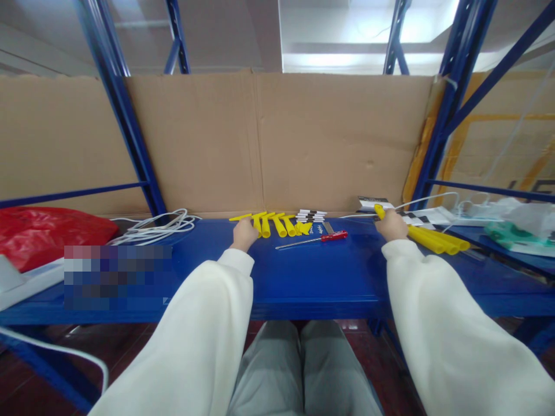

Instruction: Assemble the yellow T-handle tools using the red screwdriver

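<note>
At the back of the blue table, my left hand (245, 234) is closed around the leftmost yellow T-shaped piece (236, 218), whose crossbar shows past the fingers. Several similar yellow T-shaped pieces (278, 225) lie in a row just right of it. My right hand (392, 225) is closed on a yellow piece (379, 211); only its end sticks out, the rest hidden by the hand. Beside that hand lie yellow tubes (437, 240) and a black-and-white checkered sheet (418, 219). Between my hands are a red-handled screwdriver (333, 236), small yellow parts (303, 229) and stacked black-and-white strips (311, 216).
A cardboard panel (312, 144) closes off the back between blue posts (130, 115). Coiled white cable (162, 226) and a red plastic bag (56, 234) are at the left. Clear and green plastic wrapping (515, 228) lies at the far right. Small screws (318, 229) lie near the screwdriver.
</note>
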Motion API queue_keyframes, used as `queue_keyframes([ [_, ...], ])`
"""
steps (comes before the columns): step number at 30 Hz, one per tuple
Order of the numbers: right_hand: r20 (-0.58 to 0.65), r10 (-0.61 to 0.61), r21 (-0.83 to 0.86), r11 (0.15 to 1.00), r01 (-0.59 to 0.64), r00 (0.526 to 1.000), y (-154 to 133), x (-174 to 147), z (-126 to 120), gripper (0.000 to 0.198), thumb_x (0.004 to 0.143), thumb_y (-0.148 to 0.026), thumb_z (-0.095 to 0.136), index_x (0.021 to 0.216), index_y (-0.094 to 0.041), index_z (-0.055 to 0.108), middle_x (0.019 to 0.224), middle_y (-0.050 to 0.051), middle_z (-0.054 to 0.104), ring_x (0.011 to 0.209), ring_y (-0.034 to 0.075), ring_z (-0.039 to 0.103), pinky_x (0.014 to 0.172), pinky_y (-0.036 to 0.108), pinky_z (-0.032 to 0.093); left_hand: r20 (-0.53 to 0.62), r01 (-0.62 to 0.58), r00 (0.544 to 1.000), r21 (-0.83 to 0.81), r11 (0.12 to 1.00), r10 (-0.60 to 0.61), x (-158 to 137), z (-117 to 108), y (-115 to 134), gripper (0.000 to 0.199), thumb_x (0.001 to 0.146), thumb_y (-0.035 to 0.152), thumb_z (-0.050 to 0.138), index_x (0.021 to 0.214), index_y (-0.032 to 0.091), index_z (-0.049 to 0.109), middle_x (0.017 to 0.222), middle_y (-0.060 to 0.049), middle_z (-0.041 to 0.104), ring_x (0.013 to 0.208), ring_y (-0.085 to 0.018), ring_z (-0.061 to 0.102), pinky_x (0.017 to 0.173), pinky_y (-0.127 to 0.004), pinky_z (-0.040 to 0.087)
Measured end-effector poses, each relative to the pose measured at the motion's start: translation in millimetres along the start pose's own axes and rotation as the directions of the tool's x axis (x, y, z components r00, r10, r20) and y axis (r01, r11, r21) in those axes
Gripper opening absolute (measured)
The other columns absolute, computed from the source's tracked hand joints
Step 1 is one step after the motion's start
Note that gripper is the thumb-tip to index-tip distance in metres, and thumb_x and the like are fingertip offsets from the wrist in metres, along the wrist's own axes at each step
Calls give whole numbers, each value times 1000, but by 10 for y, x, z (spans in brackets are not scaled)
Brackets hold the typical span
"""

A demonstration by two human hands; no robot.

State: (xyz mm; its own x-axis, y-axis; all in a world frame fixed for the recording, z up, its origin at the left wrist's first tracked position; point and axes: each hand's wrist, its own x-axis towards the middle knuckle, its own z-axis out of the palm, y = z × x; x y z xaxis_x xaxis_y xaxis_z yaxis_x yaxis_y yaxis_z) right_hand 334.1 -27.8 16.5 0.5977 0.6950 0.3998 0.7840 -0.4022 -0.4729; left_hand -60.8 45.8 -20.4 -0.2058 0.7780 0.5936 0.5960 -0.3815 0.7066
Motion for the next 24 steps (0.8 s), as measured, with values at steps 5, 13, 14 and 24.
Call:
queue_keyframes([
  [5, -200, -277, 158, 938, 310, 940, -440, -143, -56, 46, 85, -11, 47, 130, -11, 53, 120, 21, 61, 108, 31, 62, 90, 43, 48, -61, -259, 965, -63, 964, 255, -28, 101, 237, 48, 78, 17, 61, 126, 15, 60, 132, -17, 62, 129, -30, 54, 114, -46, 37],
  [13, -114, -643, 248, 720, 649, 757, -1394, -736, 196, 47, 87, -9, 44, 133, -13, 52, 123, 19, 61, 111, 29, 60, 96, 40, 48, 101, -285, 940, -300, 911, 327, -95, 285, 274, 48, 87, 37, 61, 130, 17, 53, 135, -18, 60, 126, -29, 57, 110, -48, 41],
  [14, -108, -669, 259, 695, 671, 735, -1433, -805, 268, 47, 87, -9, 43, 133, -13, 52, 123, 19, 61, 112, 29, 59, 97, 40, 48, 116, -273, 938, -332, 903, 326, -96, 296, 267, 45, 87, 38, 61, 126, 17, 55, 133, -18, 62, 125, -29, 59, 109, -48, 42],
  [24, -265, -793, 483, 383, 788, 548, -1323, -936, 598, 45, 88, -16, 43, 132, -14, 50, 127, 20, 60, 121, 27, 56, 104, 46, 45, 85, -130, 973, -560, 818, 213, -184, 122, 568, 20, 76, 36, 70, 82, 17, 69, 96, -9, 76, 99, -24, 69, 99, -39, 48],
])
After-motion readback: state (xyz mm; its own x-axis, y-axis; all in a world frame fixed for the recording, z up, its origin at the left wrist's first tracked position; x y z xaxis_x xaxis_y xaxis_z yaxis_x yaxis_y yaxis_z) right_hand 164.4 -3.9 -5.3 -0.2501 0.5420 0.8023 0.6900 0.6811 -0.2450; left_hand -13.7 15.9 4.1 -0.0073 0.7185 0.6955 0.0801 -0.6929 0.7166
